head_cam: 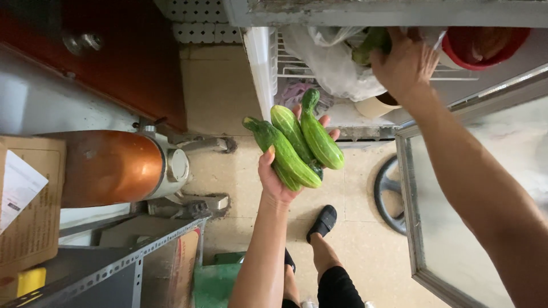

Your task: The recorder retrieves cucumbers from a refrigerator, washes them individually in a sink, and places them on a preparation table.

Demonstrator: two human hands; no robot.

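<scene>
While left hand (278, 174) cradles cucumbers (297, 142) (three), right hand (404, 64) reaches.

Soft, even daylight filled the scene, brightest around the open fridge (342, 63). Shadows below it stayed faint. The copper cylinder (108, 166) left of the fridge showed mild glare (edges bowed, wide-angle).

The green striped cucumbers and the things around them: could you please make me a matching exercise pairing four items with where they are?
Things:
1. green striped cucumbers
2. clear plastic bag
3. red round plastic bowl
4. black slipper

Places:
A. on the tiled floor, on a foot
B. on the wire shelf, top right
C. lying across the left hand
D. on the wire shelf, under the right hand

Pairs: 1-C, 2-D, 3-B, 4-A
</scene>
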